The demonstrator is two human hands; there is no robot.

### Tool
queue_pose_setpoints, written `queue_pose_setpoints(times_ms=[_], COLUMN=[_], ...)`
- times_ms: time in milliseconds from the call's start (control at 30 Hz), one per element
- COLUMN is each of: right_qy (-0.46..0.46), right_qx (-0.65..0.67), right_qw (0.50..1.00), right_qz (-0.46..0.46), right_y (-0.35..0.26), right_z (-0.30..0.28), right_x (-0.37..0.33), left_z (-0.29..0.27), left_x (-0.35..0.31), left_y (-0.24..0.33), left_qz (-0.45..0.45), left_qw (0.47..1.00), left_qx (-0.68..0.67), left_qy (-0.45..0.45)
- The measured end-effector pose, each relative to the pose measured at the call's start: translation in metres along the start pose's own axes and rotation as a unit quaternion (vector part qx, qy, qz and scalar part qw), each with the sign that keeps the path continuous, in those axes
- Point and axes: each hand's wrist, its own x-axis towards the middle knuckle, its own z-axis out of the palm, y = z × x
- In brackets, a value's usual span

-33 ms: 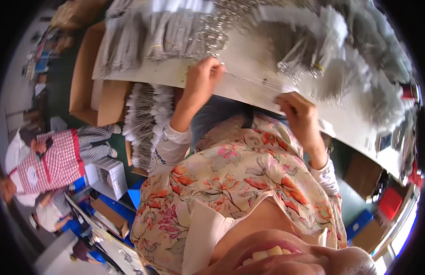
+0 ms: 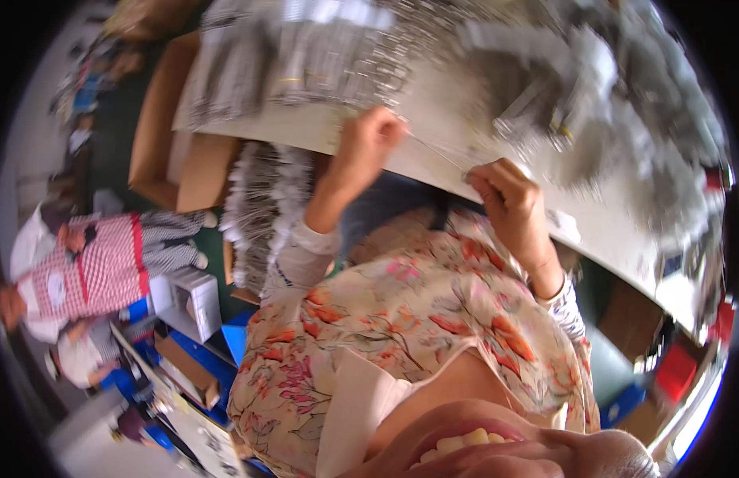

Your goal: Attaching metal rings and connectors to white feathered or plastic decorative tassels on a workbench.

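Note:
A few thin metal wires [image 2: 438,150] stretch between my two hands, over the near edge of the white table [image 2: 441,95]. My left hand [image 2: 365,143] is closed in a pinch at their left end. At their right end, my right hand [image 2: 509,195] has its fingers curled round them. Beyond my left hand lie bundles of grey wire pieces [image 2: 314,60] with shiny looped ends. To the right are piles of thin wire-stemmed brushes [image 2: 588,68] with whitish bristles, blurred by motion. What tips sit inside my fingers is hidden.
An open cardboard box [image 2: 158,131] stands left of the table. Beside it, white-bristled brushes [image 2: 258,211] are stacked lower down. A person in a red checked apron [image 2: 107,259] is at the far left, near a grey crate [image 2: 186,299]. A red bin [image 2: 676,373] is at the right.
The view has shifted slightly. My hands have come a little closer together, and the wires between them look more tightly gathered.

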Motion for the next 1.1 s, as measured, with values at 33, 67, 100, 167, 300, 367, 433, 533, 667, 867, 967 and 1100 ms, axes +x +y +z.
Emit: queue_pose_setpoints(times_ms=[33,67,100,167,300,367,433,533,667,867,967,1100], right_qy=[0.003,0.003,0.008,-0.003,-0.079,-0.132,-0.134,-0.136,-0.131,-0.124,-0.107,-0.08], right_qx=[-0.013,-0.021,-0.029,-0.004,0.083,0.138,0.163,0.194,0.184,0.436,0.474,0.504], right_qw=[1.0,0.999,0.998,0.997,0.99,0.98,0.976,0.971,0.974,0.884,0.865,0.852], right_qz=[-0.018,-0.041,-0.051,-0.075,-0.085,-0.05,-0.058,-0.039,0.026,0.116,0.125,0.119], right_y=[-0.004,-0.013,-0.019,-0.02,-0.025,-0.033,-0.029,-0.023,-0.023,-0.015,-0.034,-0.043], right_z=[0.011,0.025,0.032,0.043,0.033,0.024,0.02,0.015,0.013,0.009,0.0,0.0], right_x=[0.012,0.02,0.029,0.033,0.035,0.036,0.037,0.037,0.036,0.048,0.061,0.067], left_z=[0.002,0.008,0.0,-0.013,-0.04,-0.046,-0.047,-0.048,-0.047,-0.034,-0.037,-0.033], left_x=[-0.002,-0.006,-0.003,-0.006,-0.016,-0.022,-0.022,-0.019,-0.009,-0.019,-0.015,-0.008], left_y=[0.005,0.002,0.02,0.042,0.063,0.066,0.068,0.074,0.067,0.083,0.097,0.101], left_qz=[-0.002,-0.011,-0.016,0.034,0.061,0.056,0.055,0.042,0.113,0.083,0.189,0.252], left_qw=[0.997,0.978,0.978,0.975,0.978,0.97,0.95,0.942,0.964,0.951,0.956,0.947], left_qx=[-0.083,-0.21,-0.203,-0.22,-0.188,-0.229,-0.293,-0.314,-0.219,-0.296,-0.196,-0.139], left_qy=[0.0,-0.007,-0.037,0.01,-0.064,-0.065,-0.096,-0.115,-0.1,0.04,0.108,0.144])
